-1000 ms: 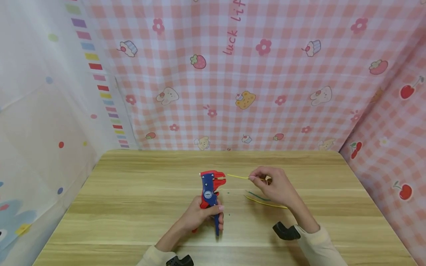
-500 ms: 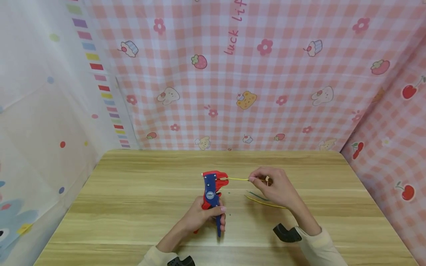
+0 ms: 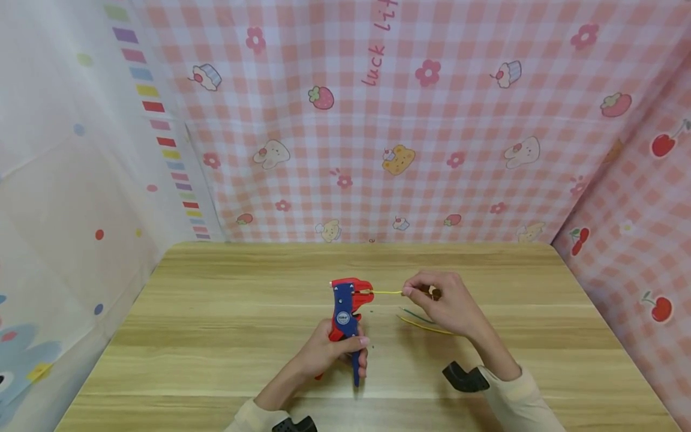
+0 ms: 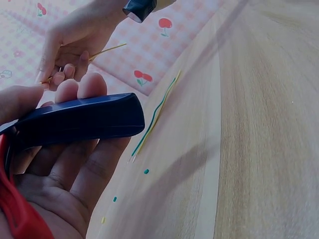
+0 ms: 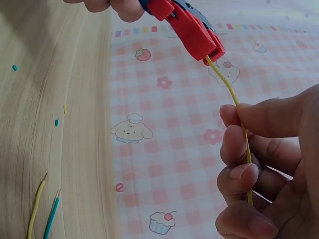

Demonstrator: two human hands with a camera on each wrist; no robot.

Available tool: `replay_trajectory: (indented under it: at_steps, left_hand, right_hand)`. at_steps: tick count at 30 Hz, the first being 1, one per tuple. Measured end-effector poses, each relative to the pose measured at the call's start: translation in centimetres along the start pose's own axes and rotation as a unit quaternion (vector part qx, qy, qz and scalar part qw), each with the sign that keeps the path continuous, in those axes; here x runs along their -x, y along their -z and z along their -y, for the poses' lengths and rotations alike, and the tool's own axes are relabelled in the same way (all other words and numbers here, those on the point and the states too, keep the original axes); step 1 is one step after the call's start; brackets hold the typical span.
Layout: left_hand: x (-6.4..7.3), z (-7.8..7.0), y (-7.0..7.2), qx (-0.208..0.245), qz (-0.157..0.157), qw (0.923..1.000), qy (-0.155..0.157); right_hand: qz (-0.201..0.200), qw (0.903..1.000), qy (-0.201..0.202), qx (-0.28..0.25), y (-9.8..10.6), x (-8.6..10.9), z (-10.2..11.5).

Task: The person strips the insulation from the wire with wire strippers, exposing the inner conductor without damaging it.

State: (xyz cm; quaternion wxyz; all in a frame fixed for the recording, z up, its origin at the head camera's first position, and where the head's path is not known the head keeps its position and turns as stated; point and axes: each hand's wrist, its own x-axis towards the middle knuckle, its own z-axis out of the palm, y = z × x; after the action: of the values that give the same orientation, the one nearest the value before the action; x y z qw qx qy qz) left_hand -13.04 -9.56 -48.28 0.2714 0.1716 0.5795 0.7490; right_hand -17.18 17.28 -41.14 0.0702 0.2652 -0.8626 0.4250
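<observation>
My left hand (image 3: pixel 324 354) grips the handles of a red and blue wire stripper (image 3: pixel 343 309), its head turned to the right. In the left wrist view the fingers wrap the blue handle (image 4: pixel 84 117). Between thumb and forefinger, my right hand (image 3: pixel 445 300) pinches a yellow wire (image 5: pixel 229 87). The wire's left end reaches in between the red jaws of the stripper, and its other end trails past the curled fingers. On the table below the right hand lie a green wire (image 4: pixel 158 110) and a second yellow wire (image 5: pixel 36 209), both with bare copper tips.
Small cut bits of green insulation (image 5: pixel 56 122) and yellow insulation (image 5: pixel 65 109) are scattered on the wooden table (image 3: pixel 216 336). A pink checked curtain (image 3: pixel 345 120) hangs behind the table's back edge. Black wrist cameras (image 3: pixel 465 377) sit by the sleeves.
The stripper in my left hand has moved slightly right, so the yellow wire's end, apart from the jaws a second ago, now sits between them. The right hand has hardly moved.
</observation>
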Motion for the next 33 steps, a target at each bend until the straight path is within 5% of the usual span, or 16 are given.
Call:
replay_trajectory:
  at_steps: [23, 33]
  left_hand:
    - [0.11, 0.21, -0.46, 0.008, 0.018, 0.9997, -0.012]
    - [0.22, 0.39, -0.59, 0.011, -0.001, 0.9999, -0.009]
  right_hand:
    - [0.023, 0.9994, 0.003, -0.025, 0.21, 0.1, 0.07]
    - [0.028, 0.9992, 0.007, -0.029, 0.2, 0.02, 0.11]
